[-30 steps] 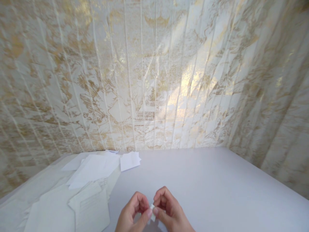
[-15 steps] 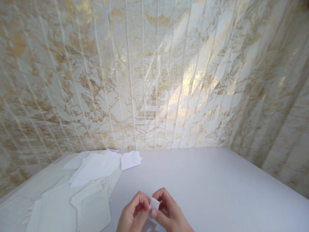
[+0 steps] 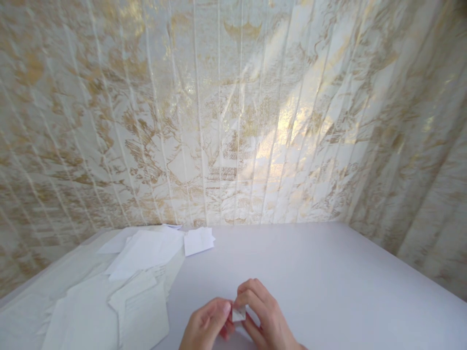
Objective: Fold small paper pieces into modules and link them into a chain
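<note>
A small folded piece of white paper (image 3: 239, 313) is held between my two hands, low in the middle of the head view. My left hand (image 3: 209, 322) pinches its left edge between thumb and fingers. From the other side my right hand (image 3: 264, 311) grips it, with the fingers curled over its top and the thumb below. The hands partly cover the paper, so its full folded shape does not show.
A white table (image 3: 310, 272) spreads under my hands. On its left lie several overlapping sheets of paper (image 3: 142, 316). A small paper stack (image 3: 199, 241) sits near the back edge. Behind hangs a gold-patterned curtain (image 3: 182, 121).
Both hands have shifted slightly to the right with the folded paper. My right fingers have moved over its top, and the paper's visible face has turned.
</note>
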Demonstrator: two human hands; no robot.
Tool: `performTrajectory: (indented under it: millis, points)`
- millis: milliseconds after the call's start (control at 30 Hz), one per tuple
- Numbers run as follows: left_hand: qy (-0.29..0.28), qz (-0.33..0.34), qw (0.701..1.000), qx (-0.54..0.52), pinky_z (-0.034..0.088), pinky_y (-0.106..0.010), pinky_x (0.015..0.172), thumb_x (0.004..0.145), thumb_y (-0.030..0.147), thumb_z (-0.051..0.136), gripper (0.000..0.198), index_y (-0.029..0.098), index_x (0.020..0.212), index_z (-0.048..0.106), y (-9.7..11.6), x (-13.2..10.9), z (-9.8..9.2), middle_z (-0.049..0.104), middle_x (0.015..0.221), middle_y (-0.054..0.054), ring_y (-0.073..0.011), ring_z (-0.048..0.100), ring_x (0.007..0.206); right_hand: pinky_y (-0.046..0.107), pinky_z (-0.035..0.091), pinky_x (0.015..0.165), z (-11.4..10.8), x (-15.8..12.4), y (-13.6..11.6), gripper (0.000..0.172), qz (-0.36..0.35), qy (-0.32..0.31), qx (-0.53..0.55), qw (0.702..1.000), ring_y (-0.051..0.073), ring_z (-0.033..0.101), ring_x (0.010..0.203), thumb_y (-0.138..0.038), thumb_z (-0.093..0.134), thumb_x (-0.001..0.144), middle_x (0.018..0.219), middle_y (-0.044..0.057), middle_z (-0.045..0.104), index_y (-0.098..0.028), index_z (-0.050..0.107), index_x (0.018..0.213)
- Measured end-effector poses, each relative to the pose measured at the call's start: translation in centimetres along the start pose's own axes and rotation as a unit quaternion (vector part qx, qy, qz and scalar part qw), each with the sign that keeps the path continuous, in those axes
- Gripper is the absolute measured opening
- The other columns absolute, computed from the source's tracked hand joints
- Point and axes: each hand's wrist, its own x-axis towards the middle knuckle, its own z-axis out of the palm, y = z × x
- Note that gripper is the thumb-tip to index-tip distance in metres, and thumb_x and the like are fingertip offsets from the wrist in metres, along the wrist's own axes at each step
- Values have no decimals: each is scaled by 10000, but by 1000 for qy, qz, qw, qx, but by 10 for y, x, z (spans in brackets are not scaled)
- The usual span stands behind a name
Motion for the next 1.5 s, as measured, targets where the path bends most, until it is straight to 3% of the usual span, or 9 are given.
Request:
performTrajectory:
  millis: [233,367,467,600,767,967,1100,1333,1500]
  points:
    - [40,-26,998,-51,357,-260,604,592,650,813,542,142,755,718,-8,8,-7,593,537,25,-134,482,553,315,505,772,-1,0,-3,217,19,-13,59,998,208,587,862,-90,497,893,940,73,605,-224,597,1032]
    - [32,-35,999,-13,321,-251,586,610,673,784,536,159,699,663,-5,11,-11,552,530,47,-124,457,545,303,510,796,-2,0,-1,75,41,-37,92,994,203,611,876,-216,561,931,941,77,622,-222,635,944]
    - [16,-41,999,10,306,-251,565,597,703,771,569,150,660,651,-4,13,-13,534,500,47,-119,445,507,296,499,773,1,-3,2,140,64,-53,109,991,199,617,833,-309,564,950,857,63,650,-223,641,870]
    - [-4,-50,999,18,324,-248,559,601,703,768,568,148,629,647,-2,13,-14,537,489,43,-115,449,493,274,472,700,6,-8,4,215,136,-60,131,980,176,593,737,-360,555,945,800,44,656,-205,622,812]
    - [-36,-45,998,34,354,-247,563,629,696,757,558,148,646,654,3,10,-14,539,509,42,-120,466,513,257,426,650,10,-8,1,281,245,-50,203,947,154,535,669,-440,584,903,712,6,609,-189,588,777]
    - [-60,-34,997,42,389,-263,600,697,752,657,591,162,691,617,3,8,-10,593,585,8,-138,524,559,267,409,657,9,-3,0,353,260,-22,280,924,146,512,645,-541,550,915,660,-28,539,-195,537,844]
    - [-80,-45,995,39,378,-246,536,680,736,689,581,166,738,596,0,7,-7,607,595,4,-127,531,531,271,406,674,7,-3,1,360,267,4,283,921,145,499,664,-553,561,910,688,-32,521,-199,527,856]
    - [-38,-21,995,87,356,-250,532,721,754,620,570,192,658,548,0,4,-7,557,543,33,-123,485,496,293,419,709,6,-4,0,380,253,-15,261,931,164,515,718,-559,494,941,749,1,546,-189,539,871]
    - [-22,2,993,113,346,-250,561,731,745,614,555,215,622,491,0,3,-9,520,540,47,-132,469,527,281,387,673,9,-5,0,339,277,-16,244,929,152,475,684,-514,578,896,722,-16,515,-187,533,817]
